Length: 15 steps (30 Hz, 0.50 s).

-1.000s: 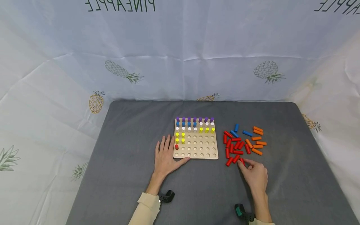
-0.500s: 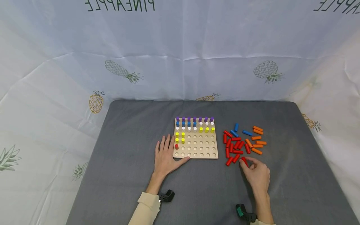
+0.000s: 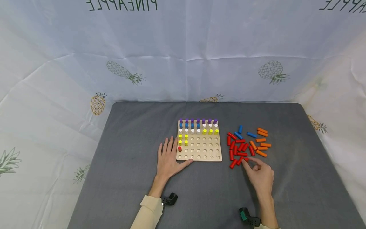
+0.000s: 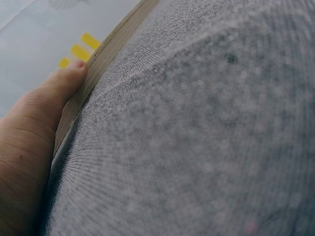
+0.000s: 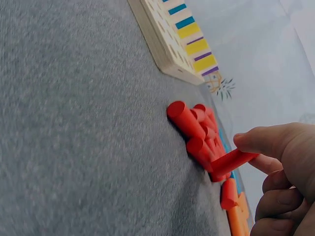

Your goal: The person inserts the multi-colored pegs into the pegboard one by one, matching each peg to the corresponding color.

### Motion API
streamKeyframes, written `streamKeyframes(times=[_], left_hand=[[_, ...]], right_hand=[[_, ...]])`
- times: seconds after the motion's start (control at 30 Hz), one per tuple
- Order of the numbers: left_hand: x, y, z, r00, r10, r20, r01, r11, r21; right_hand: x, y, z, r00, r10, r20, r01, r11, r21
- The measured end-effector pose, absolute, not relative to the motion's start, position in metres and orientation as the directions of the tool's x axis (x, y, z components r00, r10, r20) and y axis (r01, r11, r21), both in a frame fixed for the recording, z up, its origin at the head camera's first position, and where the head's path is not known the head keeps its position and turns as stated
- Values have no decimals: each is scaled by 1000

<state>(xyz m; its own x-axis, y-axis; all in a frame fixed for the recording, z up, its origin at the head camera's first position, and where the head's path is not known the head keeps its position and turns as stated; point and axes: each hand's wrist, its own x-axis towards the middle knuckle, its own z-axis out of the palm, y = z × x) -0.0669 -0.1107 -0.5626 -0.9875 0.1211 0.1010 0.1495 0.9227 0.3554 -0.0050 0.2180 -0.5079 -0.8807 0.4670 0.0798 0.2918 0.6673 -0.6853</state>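
Observation:
A square wooden pegboard (image 3: 202,155) lies on the table, its back rows filled with purple, blue, white and yellow pegs. One red peg (image 3: 179,149) stands in it at the left, below the yellow ones. My left hand (image 3: 167,163) rests along the board's left side, fingers straight, with the thumb (image 4: 69,81) against the front edge. Over the near end of the loose red pile, my right hand (image 3: 260,178) pinches a red peg (image 5: 234,161) between thumb and index finger. That peg is tilted in the right wrist view, its far end close to other red pegs.
Loose red pegs (image 3: 235,150) lie jumbled right of the board. Behind them are blue pegs (image 3: 251,135), and orange pegs (image 3: 260,140) lie to their right. A grey cloth (image 3: 137,127) covers the table. A pineapple-print curtain (image 3: 186,79) hangs at the back.
My right hand drew the red peg slightly right and off the pile, then came back a little left and forward. The peg has turned more sideways. My left hand and the board stay put.

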Motion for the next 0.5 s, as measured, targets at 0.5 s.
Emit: streamKeyframes(times=[0.5], left_hand=[[-68, -112, -563, -987, 123, 101, 152, 919, 364]], right_hand=[[-20, 192, -501, -893, 418, 168, 154, 634, -758]])
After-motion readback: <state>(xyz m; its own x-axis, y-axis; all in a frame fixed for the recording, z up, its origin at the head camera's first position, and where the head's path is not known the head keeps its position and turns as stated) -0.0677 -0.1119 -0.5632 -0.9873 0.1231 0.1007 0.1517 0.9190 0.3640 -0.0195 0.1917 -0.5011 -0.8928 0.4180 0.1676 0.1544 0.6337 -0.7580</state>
